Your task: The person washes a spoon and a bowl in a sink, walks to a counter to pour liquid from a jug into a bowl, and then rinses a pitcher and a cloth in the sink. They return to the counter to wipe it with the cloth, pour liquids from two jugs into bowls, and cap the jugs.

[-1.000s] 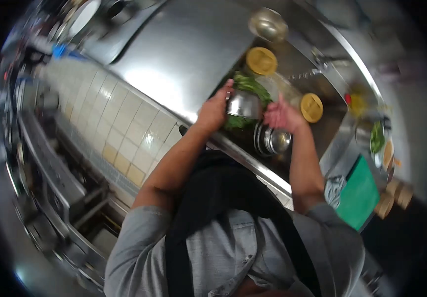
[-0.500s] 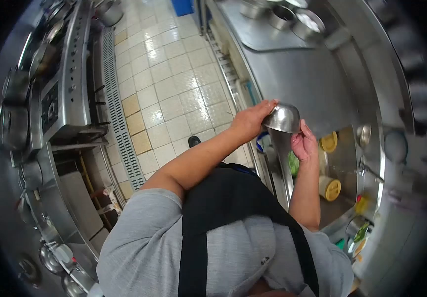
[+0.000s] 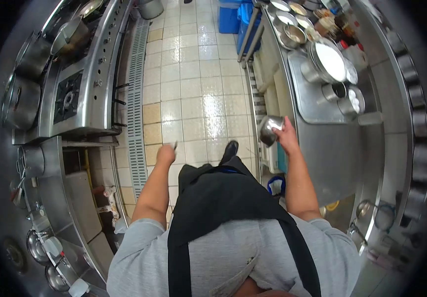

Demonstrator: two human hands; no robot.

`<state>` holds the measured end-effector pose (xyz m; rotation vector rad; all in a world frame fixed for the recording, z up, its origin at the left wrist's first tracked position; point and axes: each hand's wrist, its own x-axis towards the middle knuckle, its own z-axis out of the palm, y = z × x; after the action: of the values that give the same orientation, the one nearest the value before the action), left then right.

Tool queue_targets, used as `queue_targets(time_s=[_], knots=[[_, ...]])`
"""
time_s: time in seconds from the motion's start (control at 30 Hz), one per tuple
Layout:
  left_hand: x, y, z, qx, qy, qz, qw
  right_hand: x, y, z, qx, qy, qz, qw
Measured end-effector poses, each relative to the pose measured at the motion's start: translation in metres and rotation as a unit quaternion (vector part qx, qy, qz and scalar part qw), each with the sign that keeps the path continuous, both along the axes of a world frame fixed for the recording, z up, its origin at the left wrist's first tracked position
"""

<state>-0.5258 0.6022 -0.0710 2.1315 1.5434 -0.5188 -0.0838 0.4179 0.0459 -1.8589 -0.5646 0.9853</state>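
Note:
My right hand [image 3: 286, 136] grips a small shiny metal bowl [image 3: 268, 130] by its rim, beside the front edge of the steel counter [image 3: 322, 158]. The bowl is tilted, and its inside is mostly out of sight. On the other side, over the tiled floor [image 3: 189, 119], my left hand [image 3: 166, 154] hangs apart from the bowl with its fingers curled. A small dark shape shows at its fingertips, too unclear to name.
A metal tray [image 3: 305, 111] on the right counter holds pots and containers. Blue bins [image 3: 245, 24] stand at the far end. Along the left runs a stove [image 3: 87, 99] with large pots, beside a floor drain grate [image 3: 137, 99]. A sink [image 3: 339, 218] lies lower right.
My left hand has let go of the bowl and moved left. My right hand now holds the bowl alone. The view has turned, showing more of the aisle and tray.

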Motion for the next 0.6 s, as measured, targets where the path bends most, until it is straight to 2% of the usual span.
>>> queue_targets(time_s=[0.07,0.1,0.13,0.17,0.2,0.23,0.27,0.3,0.47,0.53,0.57,0.6], knots=[[-0.079,-0.004,-0.075,-0.002,0.051,0.097,0.994,0.022,0.013,-0.022,0.002,0.033,0.033,0.999],[-0.106,0.001,-0.082,-0.141,0.162,0.088,0.973,0.032,0.02,-0.044,-0.018,0.043,-0.006,0.999],[-0.117,-0.002,-0.061,-0.222,0.149,0.157,0.951,0.026,0.036,-0.015,-0.016,0.054,-0.001,0.998],[-0.146,-0.019,-0.093,-0.187,0.061,0.379,0.904,0.037,0.047,-0.029,-0.029,-0.012,-0.001,1.0],[-0.132,-0.021,-0.056,-0.206,-0.039,0.533,0.82,0.05,0.059,-0.049,-0.042,-0.077,0.0,0.996],[-0.114,-0.017,-0.022,-0.183,-0.078,0.573,0.795,0.061,0.082,-0.055,-0.033,-0.078,0.007,0.996],[-0.105,-0.016,-0.001,-0.159,-0.115,0.609,0.769,0.069,0.103,-0.059,-0.035,-0.028,-0.023,0.999],[-0.105,-0.013,-0.001,-0.168,-0.117,0.622,0.756,0.08,0.13,-0.063,-0.035,0.021,-0.053,0.998],[-0.071,-0.003,-0.011,-0.151,-0.139,0.679,0.705,0.143,0.292,-0.09,0.049,0.021,-0.047,0.997],[-0.07,0.005,-0.054,-0.192,-0.12,0.637,0.737,0.141,0.368,-0.048,0.065,0.025,-0.055,0.996],[-0.045,0.023,-0.019,-0.206,-0.082,0.614,0.757,0.147,0.4,-0.048,0.07,0.025,-0.051,0.996],[-0.003,0.05,0.048,-0.222,-0.043,0.59,0.776,0.152,0.43,-0.05,0.057,-0.052,-0.026,0.997]])
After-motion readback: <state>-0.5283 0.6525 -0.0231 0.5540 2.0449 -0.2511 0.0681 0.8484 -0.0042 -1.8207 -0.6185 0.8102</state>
